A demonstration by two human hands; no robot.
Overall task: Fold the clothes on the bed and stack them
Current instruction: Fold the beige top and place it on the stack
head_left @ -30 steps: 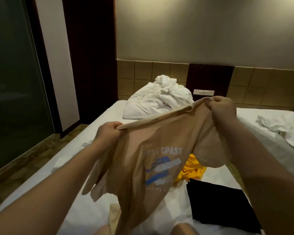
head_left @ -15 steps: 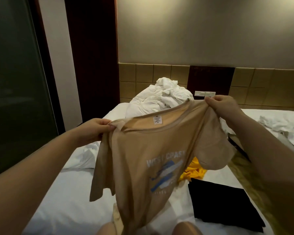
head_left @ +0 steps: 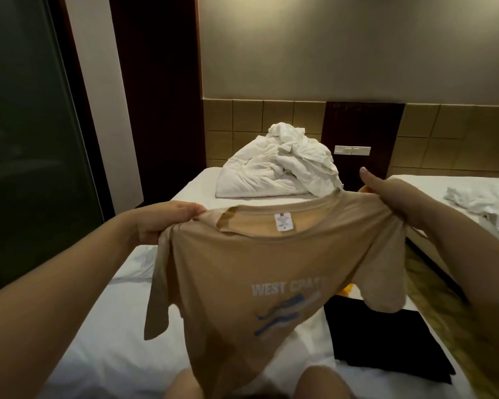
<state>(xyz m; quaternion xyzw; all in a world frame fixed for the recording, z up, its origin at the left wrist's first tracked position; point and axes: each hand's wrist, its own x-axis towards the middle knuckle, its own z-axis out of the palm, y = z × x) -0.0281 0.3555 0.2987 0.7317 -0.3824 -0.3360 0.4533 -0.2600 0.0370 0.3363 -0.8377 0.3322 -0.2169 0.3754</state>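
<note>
**A:** How far along are you?

**B:** Your left hand (head_left: 167, 223) and right hand (head_left: 386, 197) each grip a shoulder of the tan T-shirt (head_left: 260, 272), held up unfolded over the bed (head_left: 104, 341).

**A:** And the count?

**B:** One black garment (head_left: 380, 341) lies folded at four o'clock, and one yellow garment (head_left: 346, 290) peeks out at three. I'd say one is done and two are left.

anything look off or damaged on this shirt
On the tan T-shirt, the collar beside the left hand shows a gap where the ribbing seems to part from the fabric. It may be a tear or only a fold; the view cannot settle it. Also, white bedding lies heaped and crumpled at the head of the bed.
</note>
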